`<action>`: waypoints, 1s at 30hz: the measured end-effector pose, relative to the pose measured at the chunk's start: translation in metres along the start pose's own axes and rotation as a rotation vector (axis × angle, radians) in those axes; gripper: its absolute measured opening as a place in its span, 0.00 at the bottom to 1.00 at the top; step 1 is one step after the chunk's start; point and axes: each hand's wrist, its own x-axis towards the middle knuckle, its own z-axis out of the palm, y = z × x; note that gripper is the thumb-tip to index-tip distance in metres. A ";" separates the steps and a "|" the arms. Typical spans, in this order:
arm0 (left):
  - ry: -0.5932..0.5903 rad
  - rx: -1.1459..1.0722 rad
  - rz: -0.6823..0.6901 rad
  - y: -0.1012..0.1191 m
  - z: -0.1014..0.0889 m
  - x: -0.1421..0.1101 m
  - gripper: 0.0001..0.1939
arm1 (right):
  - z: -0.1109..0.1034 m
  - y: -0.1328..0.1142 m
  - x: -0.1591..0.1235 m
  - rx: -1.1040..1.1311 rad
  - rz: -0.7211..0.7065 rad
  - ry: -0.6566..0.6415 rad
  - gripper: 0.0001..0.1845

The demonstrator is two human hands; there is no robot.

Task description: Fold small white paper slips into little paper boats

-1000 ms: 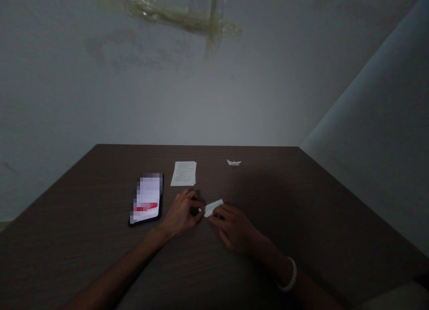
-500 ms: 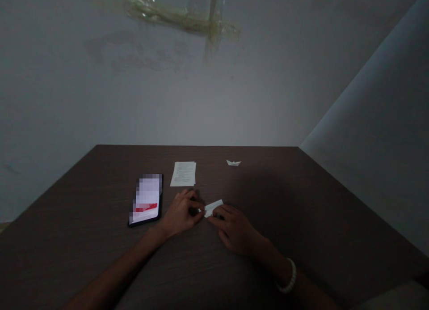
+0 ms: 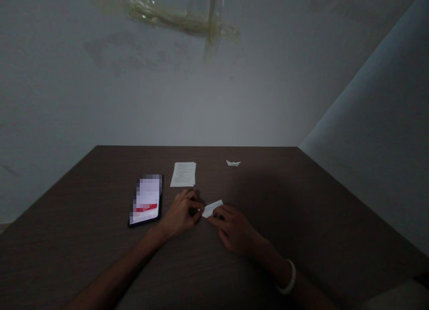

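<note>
A small folded piece of white paper [image 3: 212,208] lies on the dark wooden table [image 3: 301,220] between my two hands. My left hand [image 3: 182,214] pinches its left end with curled fingers. My right hand [image 3: 234,229] presses its fingertips on the paper's right side; a white bead bracelet [image 3: 290,278] is on that wrist. The paper's underside and the fingertips beneath it are hidden.
A phone [image 3: 146,199] with a lit screen lies to the left of my left hand. A stack of printed paper sheets [image 3: 183,174] sits behind the hands. A small finished paper boat [image 3: 233,163] stands near the table's far edge. A wall rises behind the table.
Both hands stay on the folded paper; the fingers shift only slightly. The view has barely drifted.
</note>
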 end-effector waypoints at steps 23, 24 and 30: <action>0.063 -0.005 0.065 -0.008 0.009 -0.004 0.06 | 0.006 0.051 0.010 0.200 0.272 0.221 0.21; 0.064 0.006 0.072 -0.008 0.009 -0.004 0.06 | 0.007 0.050 0.013 0.202 0.267 0.207 0.20; 0.064 0.071 0.171 -0.002 0.011 -0.008 0.09 | 0.007 0.045 0.018 0.198 0.294 0.177 0.19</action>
